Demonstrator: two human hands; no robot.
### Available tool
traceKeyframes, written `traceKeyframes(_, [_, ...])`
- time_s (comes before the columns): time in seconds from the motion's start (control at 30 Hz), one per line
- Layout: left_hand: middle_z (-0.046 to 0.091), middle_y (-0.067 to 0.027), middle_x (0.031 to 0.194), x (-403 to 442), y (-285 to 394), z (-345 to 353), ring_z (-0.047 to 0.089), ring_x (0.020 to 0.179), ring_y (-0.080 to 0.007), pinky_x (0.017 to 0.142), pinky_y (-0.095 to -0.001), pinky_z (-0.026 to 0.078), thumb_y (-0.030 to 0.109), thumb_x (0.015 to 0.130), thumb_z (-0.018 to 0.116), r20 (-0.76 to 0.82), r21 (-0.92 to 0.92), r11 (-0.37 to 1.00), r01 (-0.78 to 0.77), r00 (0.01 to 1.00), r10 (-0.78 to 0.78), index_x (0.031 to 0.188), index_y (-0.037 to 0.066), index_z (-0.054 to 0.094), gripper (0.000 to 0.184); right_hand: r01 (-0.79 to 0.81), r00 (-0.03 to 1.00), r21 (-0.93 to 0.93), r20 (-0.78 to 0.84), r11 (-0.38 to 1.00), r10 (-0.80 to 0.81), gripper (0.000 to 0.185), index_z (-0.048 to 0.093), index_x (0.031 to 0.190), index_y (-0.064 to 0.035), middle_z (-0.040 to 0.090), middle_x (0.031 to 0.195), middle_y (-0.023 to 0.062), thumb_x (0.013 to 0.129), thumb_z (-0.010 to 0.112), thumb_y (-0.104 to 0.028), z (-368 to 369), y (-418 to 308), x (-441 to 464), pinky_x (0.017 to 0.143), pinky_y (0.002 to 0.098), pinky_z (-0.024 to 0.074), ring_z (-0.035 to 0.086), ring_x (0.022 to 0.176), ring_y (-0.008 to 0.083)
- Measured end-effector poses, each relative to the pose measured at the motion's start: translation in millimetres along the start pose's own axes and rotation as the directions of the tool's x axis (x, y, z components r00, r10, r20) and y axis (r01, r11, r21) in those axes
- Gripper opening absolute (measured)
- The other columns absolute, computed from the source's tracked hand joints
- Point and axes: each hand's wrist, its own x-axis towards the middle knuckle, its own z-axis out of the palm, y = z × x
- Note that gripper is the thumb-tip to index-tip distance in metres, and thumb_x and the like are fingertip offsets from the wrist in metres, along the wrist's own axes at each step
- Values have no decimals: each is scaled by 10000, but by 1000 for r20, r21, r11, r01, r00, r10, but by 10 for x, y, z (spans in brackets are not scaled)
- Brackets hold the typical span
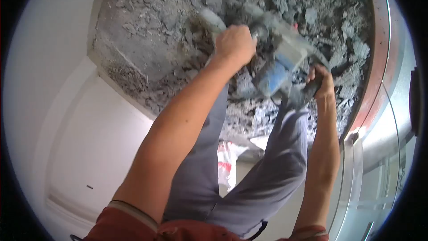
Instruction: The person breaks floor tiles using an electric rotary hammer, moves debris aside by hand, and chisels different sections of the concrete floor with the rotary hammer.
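Observation:
A blue and grey demolition hammer (pixel 275 76), dusty and slightly blurred, lies slantwise over broken grey rubble (pixel 147 49). My left hand (pixel 236 44) is closed round a dark side grip near the front of the tool. Farther right, my right hand (pixel 324 81) has its fingers wrapped round the dark rear handle, close to my right knee. The working tip of the hammer cannot be made out among the dust and rubble.
My legs in grey trousers (pixel 198 169) stand apart below the tool. Between them shows a white and red bag (pixel 226 163). A pale wall (pixel 49 85) bounds the left; a reddish edge (pixel 379 53) and glass panels (pixel 379 169) run along the right.

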Motion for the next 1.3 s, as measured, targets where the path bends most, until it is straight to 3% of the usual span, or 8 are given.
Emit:
traceKeyframes(0.33, [728, -203, 915, 22, -193, 12, 700, 922, -388, 843, -499, 532, 341, 907, 682, -218, -42, 998, -55, 975, 45, 929, 37, 725, 308, -27, 999, 18, -23, 999, 28, 116, 592, 916, -39, 566, 711, 61, 902, 631, -147, 177, 37, 99, 571, 365, 499, 542, 604, 185])
traceKeyframes(0.4, [719, -228, 1018, -10, -119, 53, 687, 973, -408, 869, -507, 533, 372, 901, 681, -107, -77, 997, 3, 994, -11, 1148, 44, 709, 412, -56, 993, 51, -100, 997, 61, 112, 601, 908, -39, 566, 712, 57, 902, 622, -149, 125, 106, 116, 570, 362, 498, 536, 590, 182])
traceKeyframes(0.87, [708, -223, 925, 143, -432, 241, 673, 920, -432, 816, -531, 521, 400, 911, 661, -281, -42, 997, -69, 958, 55, 1008, 43, 696, 372, 25, 999, -18, -25, 1000, -26, 123, 589, 845, -84, 570, 699, 45, 919, 622, -176, 195, 348, 297, 584, 328, 503, 534, 575, 169])
traceKeyframes(0.97, [707, -232, 955, -44, -482, 74, 669, 931, -438, 795, -510, 528, 421, 911, 665, -97, -1, 1000, 21, 995, -21, 1045, 39, 705, 408, -51, 995, 78, -80, 996, 58, 146, 558, 825, -78, 539, 678, 52, 910, 616, -182, 304, 515, 11, 567, 352, 467, 521, 581, 199])
traceKeyframes(1.07, [709, -223, 915, -141, -789, -82, 678, 852, -410, 755, -469, 525, 422, 926, 660, -155, 87, 976, -200, 965, 211, 1098, 29, 718, 433, -20, 981, 163, -186, 986, 50, 90, 561, 841, -94, 524, 687, 52, 908, 578, -151, 872, 556, -353, 603, 345, 458, 512, 587, 196])
traceKeyframes(1.1, [706, -222, 900, -199, -818, -211, 680, 825, -386, 743, -454, 522, 420, 929, 662, -110, 45, 986, -162, 980, 166, 1114, 29, 717, 436, -78, 996, 285, -14, 955, 85, 61, 588, 883, -83, 543, 694, 55, 908, 586, -139, 736, 746, -328, 580, 352, 478, 528, 594, 190])
traceKeyframes(1.13, [703, -221, 885, -261, -857, -268, 682, 799, -362, 732, -439, 518, 417, 932, 663, -24, -14, 992, -125, 992, 125, 1130, 29, 716, 439, -60, 981, 213, -168, 975, 97, 77, 593, 910, -62, 561, 710, 61, 903, 607, -137, 914, 829, -485, 583, 345, 486, 548, 602, 190])
traceKeyframes(1.3, [705, -187, 848, -546, -1048, -385, 664, 813, -392, 743, -456, 509, 450, 911, 669, -80, -21, 982, -187, 980, 185, 1060, 52, 731, 429, 209, 975, 87, -100, 974, -201, 128, 611, 955, -15, 597, 714, 80, 889, 626, -123, 1349, 848, -965, 562, 351, 500, 579, 580, 193])
